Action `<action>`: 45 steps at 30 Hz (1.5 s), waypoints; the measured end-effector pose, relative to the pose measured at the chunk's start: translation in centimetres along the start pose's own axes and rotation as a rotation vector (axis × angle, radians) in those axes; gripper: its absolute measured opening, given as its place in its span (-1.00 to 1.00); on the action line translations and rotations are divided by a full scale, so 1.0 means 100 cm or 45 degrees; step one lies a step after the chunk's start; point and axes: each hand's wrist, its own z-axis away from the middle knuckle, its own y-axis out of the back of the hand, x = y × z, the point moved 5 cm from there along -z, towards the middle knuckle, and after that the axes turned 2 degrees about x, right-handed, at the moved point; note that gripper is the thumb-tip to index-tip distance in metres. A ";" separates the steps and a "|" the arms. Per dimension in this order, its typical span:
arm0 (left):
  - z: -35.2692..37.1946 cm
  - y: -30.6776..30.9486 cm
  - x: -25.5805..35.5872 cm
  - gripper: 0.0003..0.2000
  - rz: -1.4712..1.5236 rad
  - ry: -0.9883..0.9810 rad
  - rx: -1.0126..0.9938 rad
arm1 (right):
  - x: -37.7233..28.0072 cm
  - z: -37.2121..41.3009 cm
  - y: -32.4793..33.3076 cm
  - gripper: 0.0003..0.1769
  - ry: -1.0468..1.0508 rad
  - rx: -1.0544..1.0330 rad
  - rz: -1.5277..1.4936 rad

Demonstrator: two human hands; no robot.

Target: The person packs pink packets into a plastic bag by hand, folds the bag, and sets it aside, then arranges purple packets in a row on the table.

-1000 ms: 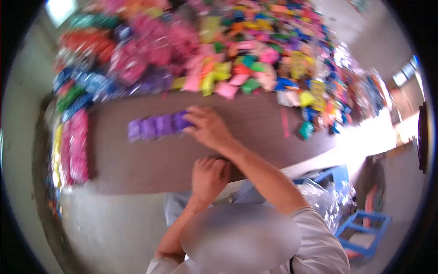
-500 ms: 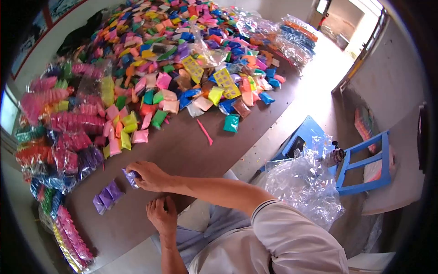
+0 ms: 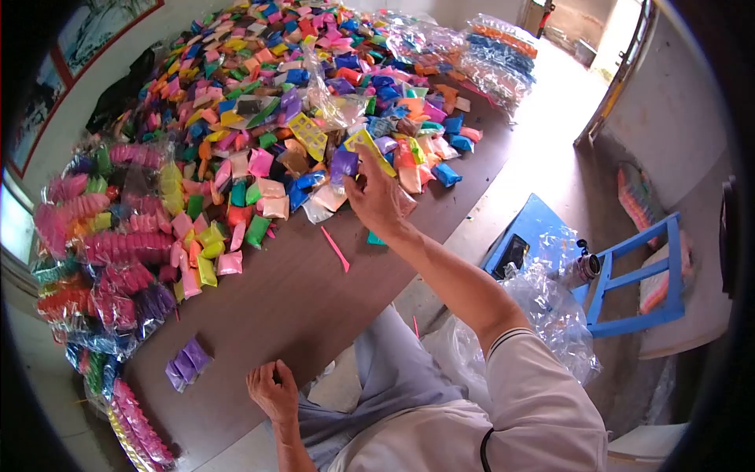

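My right hand is over the near edge of the big pile of coloured packets, its fingers closed on a purple packet. Beside that packet lies a yellow sheet. My left hand rests at the near edge of the brown table, fingers curled, and whether anything is in it is hidden. To its left, a short row of purple packets lies flat on the table. A pink stick is on the table below the pile.
Bundles of wrapped packets line the table's left side. Stacked bags stand at the far right end. Right of the table are a blue stool, clear plastic bags and a blue frame.
My right hand has moved from beside the purple row up and right to the pile, with a purple packet in its fingers. The view has shifted slightly.
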 end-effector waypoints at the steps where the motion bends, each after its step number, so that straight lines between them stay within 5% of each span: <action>1: 0.001 -0.001 -0.001 -0.84 -0.017 0.012 -0.035 | 0.005 -0.006 -0.002 -0.34 0.000 0.000 -0.006; 7: 0.005 -0.003 -0.005 -0.85 -0.070 0.028 -0.064 | 0.023 -0.027 -0.030 -0.31 -0.011 0.002 0.132; 9: 0.007 -0.004 -0.008 -0.85 -0.089 0.038 -0.061 | 0.005 -0.027 -0.024 -0.37 0.326 0.216 0.514; 13: 0.007 -0.003 -0.008 -0.86 -0.051 0.055 -0.051 | 0.036 -0.014 0.009 -0.52 -0.157 0.277 0.753; 15: 0.006 -0.004 -0.007 -0.86 -0.046 0.049 -0.056 | 0.038 -0.005 0.010 -0.54 -0.139 0.333 0.772; 18: 0.007 -0.004 -0.006 -0.85 -0.058 0.054 -0.048 | 0.027 0.005 -0.019 -0.57 -0.081 -0.087 0.497; 23: 0.012 0.001 -0.009 -0.85 -0.062 0.042 -0.068 | 0.003 0.018 -0.074 -0.54 0.089 -0.297 0.205; 25: 0.012 0.002 -0.008 -0.85 -0.067 0.041 -0.053 | 0.003 0.009 -0.066 -0.60 0.115 -0.191 0.191; 29: 0.013 0.002 -0.007 -0.85 -0.057 0.049 -0.040 | 0.038 -0.031 -0.007 -0.62 0.170 0.025 0.677; 33: 0.005 -0.003 -0.005 -0.85 -0.090 0.070 -0.056 | 0.101 -0.077 0.017 -0.62 -0.053 -0.362 0.864; 36: 0.006 -0.002 -0.006 -0.86 -0.072 0.077 -0.047 | 0.103 -0.088 0.024 -0.55 0.109 -0.488 1.093; 42: 0.001 0.002 -0.001 -0.86 -0.043 0.108 -0.018 | 0.098 -0.098 0.019 -0.59 0.378 -0.660 1.067; 45: 0.001 0.003 -0.002 -0.86 -0.039 0.108 0.000 | 0.111 -0.104 0.023 -0.64 0.275 -0.592 0.867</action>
